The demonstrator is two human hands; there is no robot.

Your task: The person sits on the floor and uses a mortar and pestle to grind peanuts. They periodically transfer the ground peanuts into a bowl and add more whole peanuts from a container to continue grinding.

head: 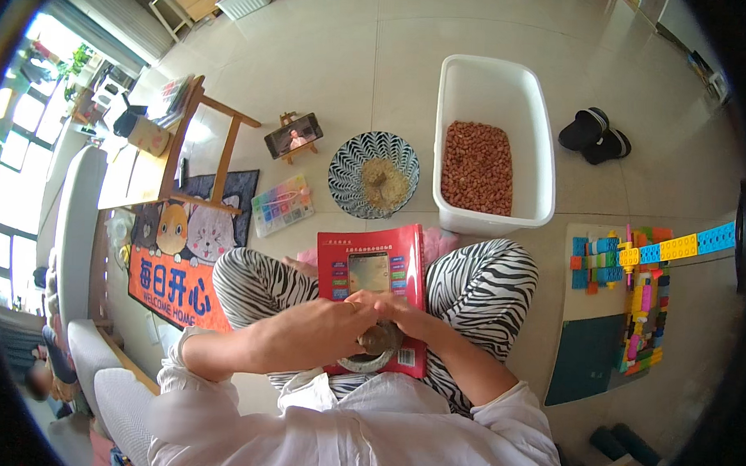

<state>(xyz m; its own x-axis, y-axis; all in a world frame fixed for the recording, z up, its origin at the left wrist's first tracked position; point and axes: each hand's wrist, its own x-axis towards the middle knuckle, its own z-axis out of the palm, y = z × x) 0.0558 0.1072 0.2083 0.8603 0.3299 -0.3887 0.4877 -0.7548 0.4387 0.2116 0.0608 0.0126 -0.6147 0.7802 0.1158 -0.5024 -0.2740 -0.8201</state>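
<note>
On my lap a red book lies across my crossed legs, and a grey stone mortar stands on its near part. The rounded brown-grey end of a pestle shows in the mortar's mouth. My left hand reaches in from the left and closes around the pestle, its fingertips partly hidden. From the right, my right hand curves around the far side of the mortar. The fingers of both hands meet and overlap above it. What lies inside the mortar cannot be seen.
Ahead stand a patterned bowl with pale crumbs and a white plastic bin of reddish peanuts. A phone rests on a small easel beside a compartment case. Toy bricks lie right; a wooden table stands left.
</note>
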